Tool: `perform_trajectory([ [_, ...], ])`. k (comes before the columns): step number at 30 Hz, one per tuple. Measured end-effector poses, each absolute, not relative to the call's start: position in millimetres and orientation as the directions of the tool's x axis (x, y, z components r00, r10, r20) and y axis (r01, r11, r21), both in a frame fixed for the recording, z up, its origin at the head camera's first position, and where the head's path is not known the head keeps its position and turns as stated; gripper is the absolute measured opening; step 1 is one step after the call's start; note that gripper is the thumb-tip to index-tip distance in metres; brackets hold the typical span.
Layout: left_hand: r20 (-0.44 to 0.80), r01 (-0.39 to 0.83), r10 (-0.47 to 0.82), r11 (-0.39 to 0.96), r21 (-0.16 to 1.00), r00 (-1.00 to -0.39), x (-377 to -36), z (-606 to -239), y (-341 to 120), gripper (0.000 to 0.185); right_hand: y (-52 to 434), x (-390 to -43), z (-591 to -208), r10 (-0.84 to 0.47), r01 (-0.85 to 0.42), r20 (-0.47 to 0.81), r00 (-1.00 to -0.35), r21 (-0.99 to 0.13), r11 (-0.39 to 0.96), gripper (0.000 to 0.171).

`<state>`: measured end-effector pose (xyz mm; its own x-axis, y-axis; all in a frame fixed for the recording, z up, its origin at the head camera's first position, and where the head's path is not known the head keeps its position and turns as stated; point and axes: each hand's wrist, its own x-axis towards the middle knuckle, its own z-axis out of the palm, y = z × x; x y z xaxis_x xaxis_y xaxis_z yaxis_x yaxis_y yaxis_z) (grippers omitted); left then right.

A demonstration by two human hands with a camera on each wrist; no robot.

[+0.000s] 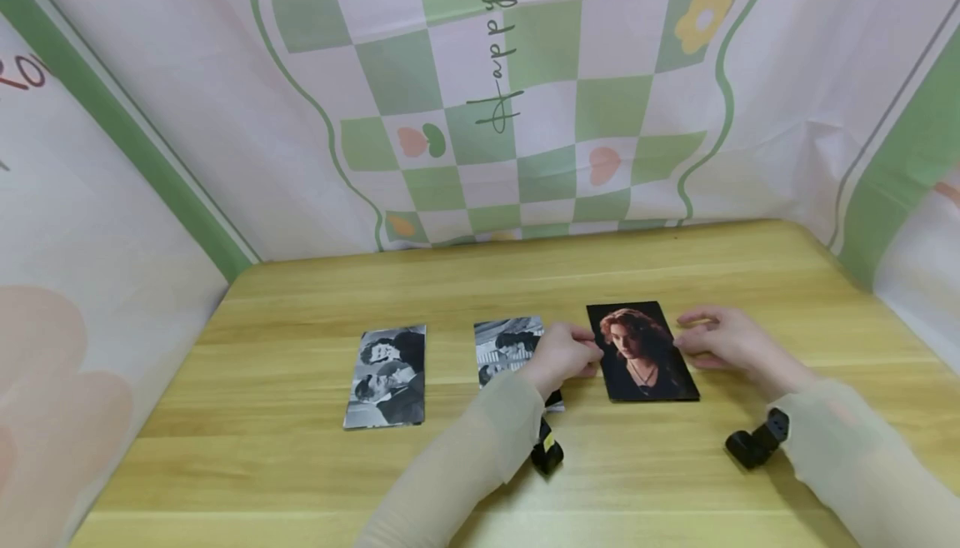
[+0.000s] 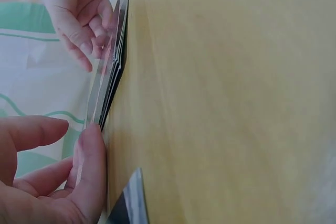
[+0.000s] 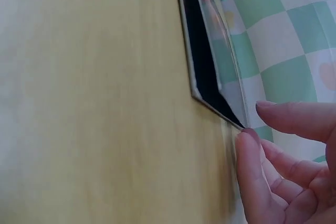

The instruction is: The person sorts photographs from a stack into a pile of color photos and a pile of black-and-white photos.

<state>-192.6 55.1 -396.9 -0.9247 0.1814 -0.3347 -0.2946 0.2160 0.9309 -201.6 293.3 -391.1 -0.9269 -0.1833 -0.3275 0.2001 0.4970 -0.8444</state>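
A small stack of photo cards (image 1: 640, 356), topped by a dark colour portrait of a person with reddish hair, lies flat on the table. At its left edge is my left hand (image 1: 566, 354), its thumb (image 2: 90, 171) against the cards' side and the forefinger held apart. My right hand (image 1: 723, 340) is on the opposite side, thumb tip (image 3: 249, 148) at the stack's edge near a corner, forefinger raised off it. Partly hidden beneath my left hand and wrist lies a black-and-white photo card (image 1: 498, 348). Another black-and-white photo card (image 1: 387, 377) lies farther left, seemingly on others.
The wooden table (image 1: 247, 415) has a rounded far right corner. A printed cloth (image 1: 547, 115) with green and white checks hangs behind it, and more cloth (image 1: 90, 265) hangs at the left side. Black wrist cameras (image 1: 757, 444) sit under both sleeves.
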Motion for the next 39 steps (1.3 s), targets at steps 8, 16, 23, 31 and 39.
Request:
perform_trajectory([
  [8, -0.332, -0.291, 0.246, 0.187, 0.938, -0.911, -190.4, -393.2, 53.6, 0.032, 293.2, -198.4, -386.3, -0.206, 0.186, -0.316, -0.926, -0.857, 0.481, 0.064],
  [16, -0.306, -0.278, 0.279, 0.138, 0.951, -0.910, -190.0, -391.6, 42.2, 0.032, 280.4, -192.5, -376.4, -0.231, 0.139, -0.270, -0.935, -0.876, 0.461, 0.066],
  [23, -0.256, -0.235, 0.341, 0.102, 0.967, -0.904, -187.4, -382.5, 22.8, 0.034, 265.3, -189.9, -367.8, -0.274, 0.124, -0.256, -0.927, -0.899, 0.420, 0.065],
  [31, -0.233, -0.208, 0.355, 0.109, 0.972, -0.905, -179.5, -368.2, 5.6, 0.034, 249.3, -186.7, -358.0, -0.308, 0.120, -0.240, -0.921, -0.925, 0.361, 0.063],
  [39, -0.211, -0.189, 0.349, 0.096, 0.977, -0.913, -175.2, -367.0, -16.2, 0.034, 229.1, -187.0, -354.4, -0.326, 0.117, -0.231, -0.917, -0.935, 0.334, 0.061],
])
